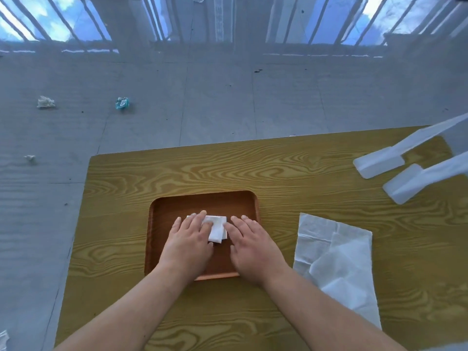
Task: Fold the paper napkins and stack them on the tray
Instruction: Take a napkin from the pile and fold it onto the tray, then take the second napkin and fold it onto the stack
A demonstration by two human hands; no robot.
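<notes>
done: small white folded paper napkin (217,228) lies on the brown wooden tray (202,201), on the bench.
fingers: my left hand (188,240) and right hand (250,245) press flat, released, grasping nothing.
left: unfolded white napkins (334,257) beside the tray.

**Nothing to read here**

Honestly can't spot a single readable word, number, label or logo anywhere. The folded napkin (217,229) is plain white, the tray (202,201) is bare brown wood, and the table (177,173) is only wood grain. The crumpled teal wrapper (122,103) on the floor is too small to read.
</notes>
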